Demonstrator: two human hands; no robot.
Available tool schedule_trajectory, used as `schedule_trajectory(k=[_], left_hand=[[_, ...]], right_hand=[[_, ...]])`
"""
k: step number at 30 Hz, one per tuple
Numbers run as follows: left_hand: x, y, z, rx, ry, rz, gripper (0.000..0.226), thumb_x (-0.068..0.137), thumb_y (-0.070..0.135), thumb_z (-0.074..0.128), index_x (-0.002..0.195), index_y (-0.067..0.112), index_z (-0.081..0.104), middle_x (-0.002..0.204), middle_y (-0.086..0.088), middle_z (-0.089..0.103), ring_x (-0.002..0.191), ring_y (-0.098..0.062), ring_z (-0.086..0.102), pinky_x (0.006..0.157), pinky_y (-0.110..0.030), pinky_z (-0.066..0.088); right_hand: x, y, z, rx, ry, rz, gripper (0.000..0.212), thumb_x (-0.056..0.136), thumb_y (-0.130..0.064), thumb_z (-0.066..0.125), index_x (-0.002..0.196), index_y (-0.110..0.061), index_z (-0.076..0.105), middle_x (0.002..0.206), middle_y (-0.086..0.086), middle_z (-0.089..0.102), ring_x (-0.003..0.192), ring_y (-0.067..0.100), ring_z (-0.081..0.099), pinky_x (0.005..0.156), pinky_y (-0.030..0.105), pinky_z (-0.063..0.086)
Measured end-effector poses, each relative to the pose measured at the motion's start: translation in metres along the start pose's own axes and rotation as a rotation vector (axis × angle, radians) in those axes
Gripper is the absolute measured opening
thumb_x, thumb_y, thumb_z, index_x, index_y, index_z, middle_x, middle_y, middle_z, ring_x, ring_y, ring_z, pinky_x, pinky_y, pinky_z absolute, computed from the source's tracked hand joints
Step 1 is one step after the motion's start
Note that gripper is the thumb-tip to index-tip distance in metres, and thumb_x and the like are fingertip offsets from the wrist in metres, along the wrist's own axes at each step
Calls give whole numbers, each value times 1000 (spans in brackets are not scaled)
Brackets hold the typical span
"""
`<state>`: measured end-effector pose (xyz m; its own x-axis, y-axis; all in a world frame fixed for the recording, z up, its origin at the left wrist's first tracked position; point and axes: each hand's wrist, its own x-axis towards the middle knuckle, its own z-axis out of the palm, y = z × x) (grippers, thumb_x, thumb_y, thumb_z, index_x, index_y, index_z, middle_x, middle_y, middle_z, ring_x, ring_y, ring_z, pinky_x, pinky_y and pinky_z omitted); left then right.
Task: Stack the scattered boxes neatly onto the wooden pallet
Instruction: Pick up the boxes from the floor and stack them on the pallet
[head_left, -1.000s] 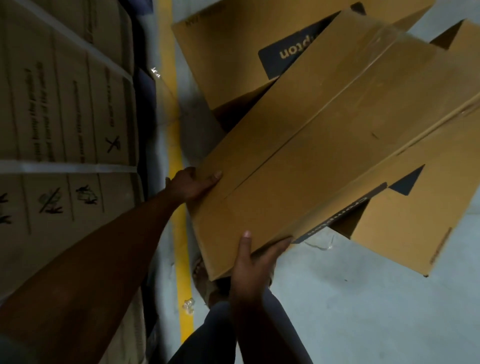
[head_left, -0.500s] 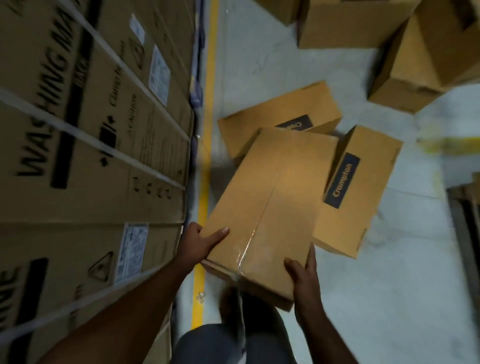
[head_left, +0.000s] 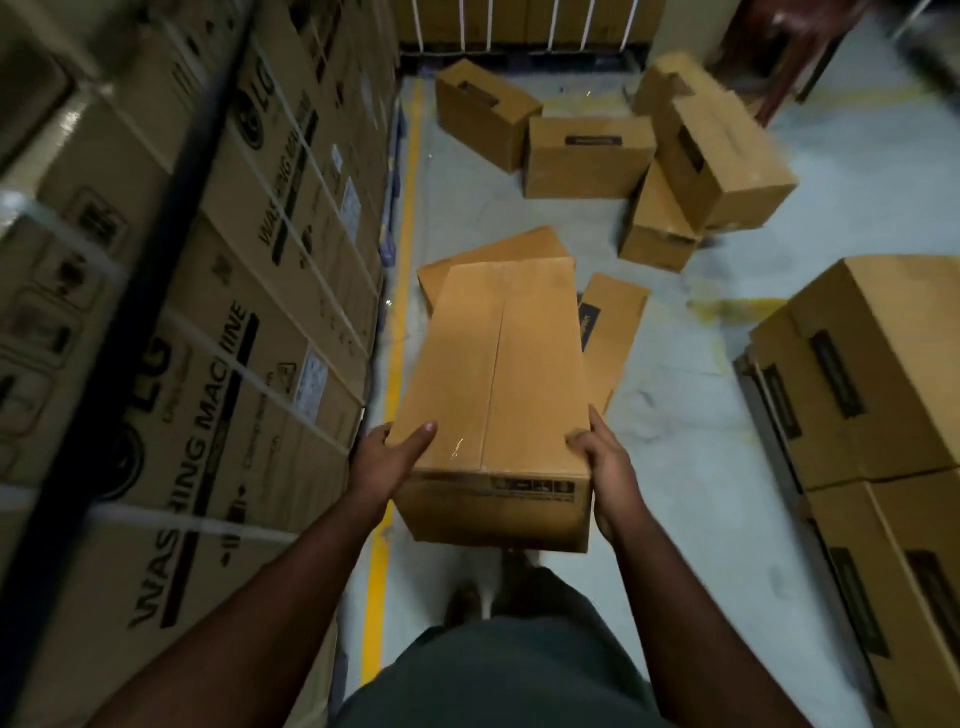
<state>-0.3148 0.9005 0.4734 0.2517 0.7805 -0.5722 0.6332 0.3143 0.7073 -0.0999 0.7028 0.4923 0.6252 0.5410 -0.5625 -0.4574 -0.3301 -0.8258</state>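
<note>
The left hand (head_left: 387, 462) holds the near left corner of a long brown carton (head_left: 498, 395): its thumb lies flat on the top face and the other fingers go down the left side, out of sight. The right hand (head_left: 605, 467) holds the near right corner in the same way, with the thumb bent over the top edge and the fingers along the right side. Both hands are curled around the carton and carry it between them, above the floor and in front of the person's body. The carton is closed, with clear tape along the middle seam, and its near end face shows a row of small printed marks.

Just beyond the far end of the carton, two more boxes lie on the grey floor (head_left: 701, 467): a flat box (head_left: 498, 249) partly hidden behind it, and a tilted box (head_left: 615, 332) with a dark label to the right of the right hand's fingers. Farther ahead, a group of scattered boxes (head_left: 587, 156) lies in disorder, some leaning on each other.

To the left of the left hand, very near, stands a wall of big washing machine cartons (head_left: 218, 364) bound with white straps. A yellow line (head_left: 392, 364) runs on the floor between this wall and the hands. To the right of the right hand, well apart, stacked boxes (head_left: 883, 395) stand in two layers; whether a pallet is under them I cannot tell.
</note>
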Motion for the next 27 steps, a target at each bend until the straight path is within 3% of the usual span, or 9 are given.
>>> schedule_trajectory(k=[4, 6, 8, 11, 14, 17, 20, 22, 27], left_hand=[[-71, -24, 18, -170, -139, 21, 89, 82, 62, 76, 154, 19, 47, 156, -6, 50, 138, -28, 51, 114, -51, 43], [-109, -38, 39, -282, -210, -3, 75, 87, 57, 72, 153, 29, 49, 150, 3, 55, 134, -23, 54, 109, -46, 45], [-149, -53, 67, -323, -250, 32, 65, 81, 67, 71, 140, 44, 59, 138, 17, 62, 126, -10, 58, 98, -38, 47], [-213, -82, 127, -356, -265, 84, 45, 76, 69, 74, 115, 48, 70, 107, 36, 71, 95, 15, 67, 75, -19, 52], [-290, -110, 198, -402, -156, 47, 21, 94, 49, 67, 111, 39, 74, 105, 22, 77, 94, -2, 74, 71, -22, 56], [-373, -134, 245, -366, -121, 27, 21, 94, 53, 64, 108, 43, 75, 104, 17, 77, 93, -8, 75, 73, -27, 56], [-447, -151, 273, -405, -126, 11, 22, 92, 57, 62, 109, 48, 73, 103, 22, 76, 89, -2, 74, 59, -16, 56], [-486, -161, 289, -395, -123, 17, 26, 87, 62, 62, 108, 51, 73, 101, 17, 78, 89, -5, 75, 60, -21, 56], [-576, -200, 337, -385, -102, 53, 33, 83, 65, 64, 109, 48, 73, 101, 12, 79, 86, -6, 75, 61, -22, 56]], right_hand=[[-59, 8, -53, 36, -30, -58, 70, 91, -22, 54, 160, -22, 41, 150, 10, 58, 133, 35, 58, 115, 60, 42], [-81, 19, -89, 67, -38, -78, 57, 97, -14, 46, 153, -24, 50, 140, 11, 66, 123, 36, 65, 102, 56, 54], [-101, 37, -130, 90, -81, -105, 49, 98, -14, 42, 141, -29, 61, 127, 9, 74, 111, 32, 72, 82, 41, 62], [-132, 72, -204, 121, -112, -99, 45, 99, -18, 40, 134, -29, 66, 124, 12, 74, 107, 33, 72, 81, 41, 59], [-171, 102, -281, 157, -158, -77, 44, 98, -23, 41, 133, -31, 67, 120, 13, 75, 96, 27, 73, 72, 37, 61], [-228, 123, -353, 134, -169, -53, 42, 91, -39, 54, 131, -39, 67, 119, 9, 76, 96, 24, 75, 75, 38, 61], [-280, 136, -409, 34, -190, -40, 80, 81, -57, 71, 154, -34, 46, 134, 6, 70, 114, 28, 72, 98, 51, 58], [-308, 145, -441, -44, -208, -56, 95, 74, -62, 74, 158, -36, 39, 134, 5, 70, 115, 28, 71, 103, 54, 55], [-367, 183, -516, -73, -189, -91, 77, 82, -52, 64, 155, -37, 43, 127, 9, 73, 109, 31, 73, 94, 51, 59]])
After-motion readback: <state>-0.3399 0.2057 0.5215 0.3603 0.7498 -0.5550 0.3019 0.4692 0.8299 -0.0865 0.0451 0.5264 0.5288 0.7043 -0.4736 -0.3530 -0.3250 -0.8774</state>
